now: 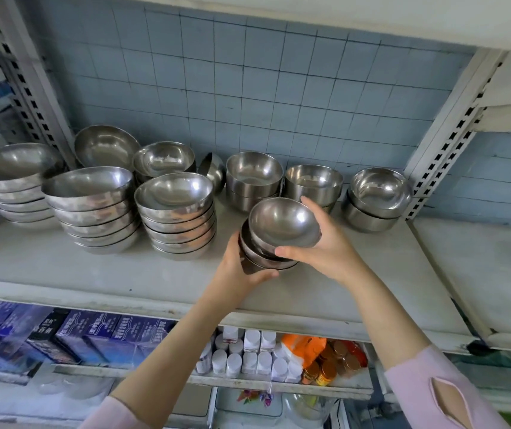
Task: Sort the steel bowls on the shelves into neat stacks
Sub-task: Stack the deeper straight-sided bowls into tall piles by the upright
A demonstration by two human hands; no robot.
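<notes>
A small stack of steel bowls (282, 224) is held tilted above the white shelf (99, 274), near its front middle. My left hand (238, 267) grips the stack from below and the left. My right hand (325, 246) clasps the top bowl's rim from the right. On the left of the shelf stand three tall stacks of shallow bowls (173, 218), with two more bowls (163, 159) behind them. Three short stacks of deeper bowls (379, 196) line the tiled wall to the right, and one bowl (214, 170) lies on its side.
Slotted white uprights (446, 144) frame the shelf on both sides. Another shelf board (341, 13) hangs overhead. The shelf below holds dark blue boxes (93, 335), white bottles (248, 354) and orange-lidded jars (331, 363).
</notes>
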